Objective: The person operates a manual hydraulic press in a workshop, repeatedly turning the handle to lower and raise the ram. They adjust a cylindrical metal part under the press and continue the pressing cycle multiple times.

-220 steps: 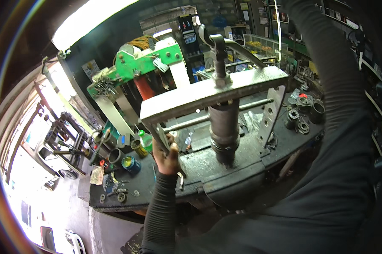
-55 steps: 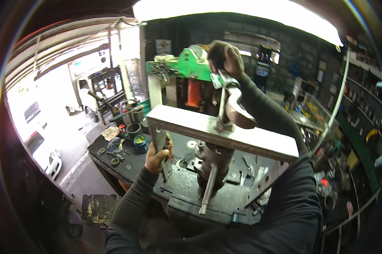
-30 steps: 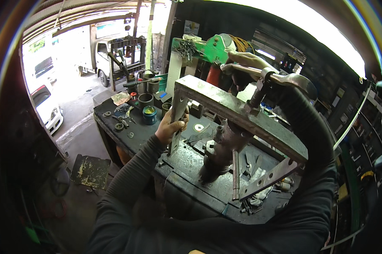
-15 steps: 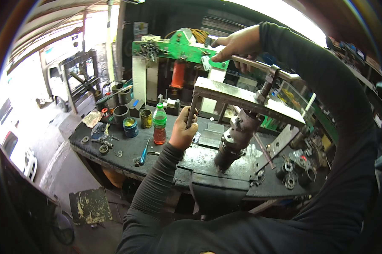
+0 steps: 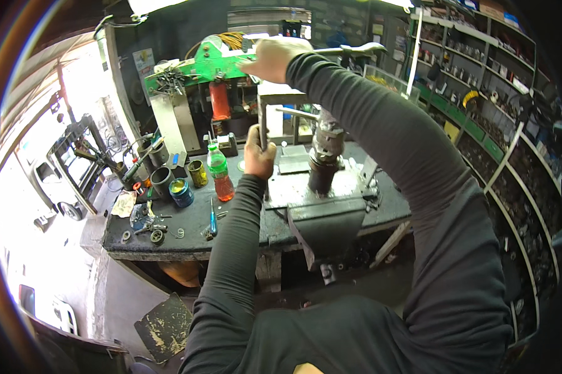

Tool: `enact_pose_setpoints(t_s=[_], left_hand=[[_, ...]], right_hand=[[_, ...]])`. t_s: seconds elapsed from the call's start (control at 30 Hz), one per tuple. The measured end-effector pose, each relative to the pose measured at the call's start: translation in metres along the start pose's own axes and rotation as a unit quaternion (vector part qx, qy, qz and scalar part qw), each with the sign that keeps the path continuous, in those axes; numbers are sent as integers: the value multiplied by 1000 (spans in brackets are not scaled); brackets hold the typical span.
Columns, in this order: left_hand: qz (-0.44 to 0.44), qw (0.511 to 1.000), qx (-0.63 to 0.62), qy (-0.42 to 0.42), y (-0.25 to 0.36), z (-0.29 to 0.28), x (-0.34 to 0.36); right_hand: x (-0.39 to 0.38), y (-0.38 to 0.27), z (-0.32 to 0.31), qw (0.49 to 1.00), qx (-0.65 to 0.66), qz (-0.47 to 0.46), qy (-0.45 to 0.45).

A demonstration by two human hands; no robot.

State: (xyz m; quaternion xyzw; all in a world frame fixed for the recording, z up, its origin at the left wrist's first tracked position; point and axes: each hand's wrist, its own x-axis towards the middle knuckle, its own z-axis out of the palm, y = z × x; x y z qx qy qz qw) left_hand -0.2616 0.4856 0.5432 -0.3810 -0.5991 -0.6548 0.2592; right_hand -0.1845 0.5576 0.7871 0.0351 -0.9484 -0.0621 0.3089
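Observation:
My left hand [image 5: 260,157] is closed round the upright leg of a metal frame [image 5: 262,112] above the bench. The frame's top is partly hidden behind my right arm. Raised high at the frame, my right hand [image 5: 280,57] is blurred, with a metal bar [image 5: 356,50] coming out of its grip toward the right. Under the frame stands a dark, greasy cylindrical metal part [image 5: 326,146] with stepped collars. A thin rod [image 5: 298,113] sticks out near its top. The cylinder rests on a shiny metal plate [image 5: 287,196] at the bench's front edge.
On the bench [image 5: 194,234] stand a green-capped bottle of red liquid [image 5: 222,177], a blue tin [image 5: 181,193], a yellow-stained can [image 5: 198,173] and a blue-handled screwdriver [image 5: 213,218]. Behind is a green press beam [image 5: 197,65] with a red cylinder [image 5: 219,101]. Shelves [image 5: 474,68] line the right.
My right hand and the bar have swung round to the left, and my right arm now crosses the frame's top. My view has turned right. My left hand keeps its hold on the frame.

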Motion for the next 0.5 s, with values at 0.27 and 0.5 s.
enact_pose_setpoints(t_s=[0.27, 0.5], left_hand=[[-49, 997, -35, 39, -18, -4, -1], [-62, 993, -104, -8, -48, -13, 1]], right_hand=[[-156, 98, -49, 894, 354, -256, 97], [-199, 114, 1, 824, 462, -208, 254]])
